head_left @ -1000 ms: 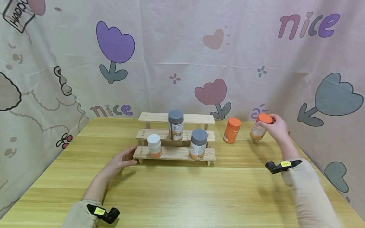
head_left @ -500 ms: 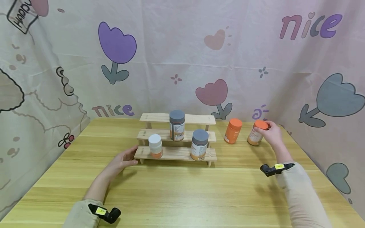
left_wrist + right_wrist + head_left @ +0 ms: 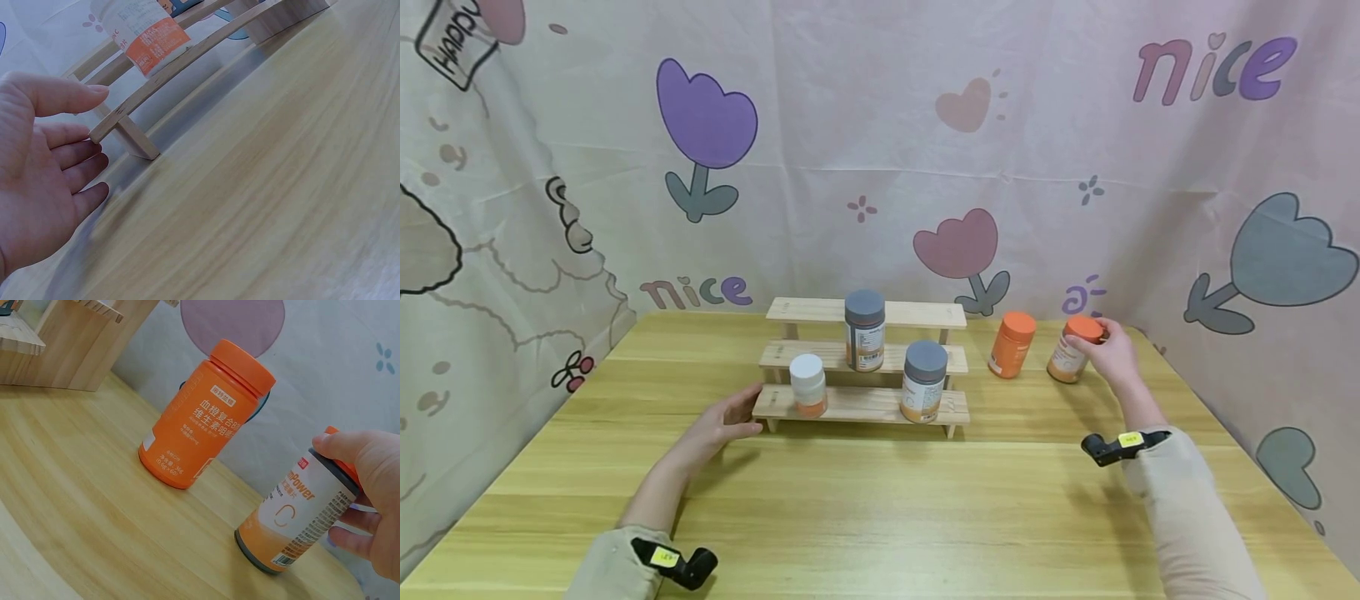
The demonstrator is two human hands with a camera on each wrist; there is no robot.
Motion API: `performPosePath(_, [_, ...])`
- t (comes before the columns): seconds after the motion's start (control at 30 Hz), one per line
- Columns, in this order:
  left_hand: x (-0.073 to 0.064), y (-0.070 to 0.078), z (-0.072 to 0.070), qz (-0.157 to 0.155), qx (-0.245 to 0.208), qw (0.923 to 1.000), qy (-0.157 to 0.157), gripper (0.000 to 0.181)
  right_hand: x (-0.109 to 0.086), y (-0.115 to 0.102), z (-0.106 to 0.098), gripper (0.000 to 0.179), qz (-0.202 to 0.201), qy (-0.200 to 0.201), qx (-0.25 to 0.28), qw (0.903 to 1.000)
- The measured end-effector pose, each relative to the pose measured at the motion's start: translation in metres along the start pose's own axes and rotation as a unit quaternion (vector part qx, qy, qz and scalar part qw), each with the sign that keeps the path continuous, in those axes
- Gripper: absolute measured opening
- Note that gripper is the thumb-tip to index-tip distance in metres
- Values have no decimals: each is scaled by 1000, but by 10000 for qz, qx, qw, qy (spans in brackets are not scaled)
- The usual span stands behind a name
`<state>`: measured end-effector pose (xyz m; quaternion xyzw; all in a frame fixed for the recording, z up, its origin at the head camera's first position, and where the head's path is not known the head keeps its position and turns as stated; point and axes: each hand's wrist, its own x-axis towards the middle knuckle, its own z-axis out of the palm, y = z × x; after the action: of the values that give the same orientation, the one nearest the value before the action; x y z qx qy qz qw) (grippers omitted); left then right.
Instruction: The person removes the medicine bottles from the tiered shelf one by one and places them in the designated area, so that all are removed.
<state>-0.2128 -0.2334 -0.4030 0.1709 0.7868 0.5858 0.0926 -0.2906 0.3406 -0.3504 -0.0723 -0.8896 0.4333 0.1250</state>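
Note:
At the right of the table, my right hand (image 3: 1112,354) grips a supplement bottle (image 3: 1067,360) by its orange cap, thumb on the near side. This bottle has a white and orange label, and its base is at the tabletop in the right wrist view (image 3: 294,512). Just left of it stands an all-orange bottle (image 3: 200,419). My left hand (image 3: 718,425) is at the left end of a three-step wooden rack (image 3: 865,406), fingers loosely bent and fingertips right at the lowest step's end. In the left wrist view the thumb lies above that step's end.
On the rack's lowest step stand a small white-capped bottle (image 3: 808,387) and a grey-capped bottle (image 3: 923,383). Another grey-capped bottle (image 3: 865,332) is on the middle step. A printed cloth (image 3: 850,125) hangs behind the wooden table (image 3: 880,517).
My right hand has brought the orange-capped bottle down and slightly left, closer to the all-orange bottle. My left hand has stayed at the rack's end.

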Motion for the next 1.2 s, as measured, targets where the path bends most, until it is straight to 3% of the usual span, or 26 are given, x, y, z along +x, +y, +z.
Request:
performPosePath(0.33, [0, -2, 0, -6, 17, 10000, 5, 73, -4, -4, -9, 74, -220, 157, 387, 9989])
performPosePath(0.57, [0, -1, -1, 22, 72, 10000, 25, 72, -6, -18, -20, 74, -415, 201, 250, 9986])
performPosePath(0.87, [0, -1, -1, 85, 103, 9999, 31, 72, -12, -49, -22, 79, -506, -16, 188, 9985])
performPosePath(1.2, [0, 0, -1, 68, 113, 9999, 11, 72, -19, -91, -10, 71, -983, -403, 517, 9930])
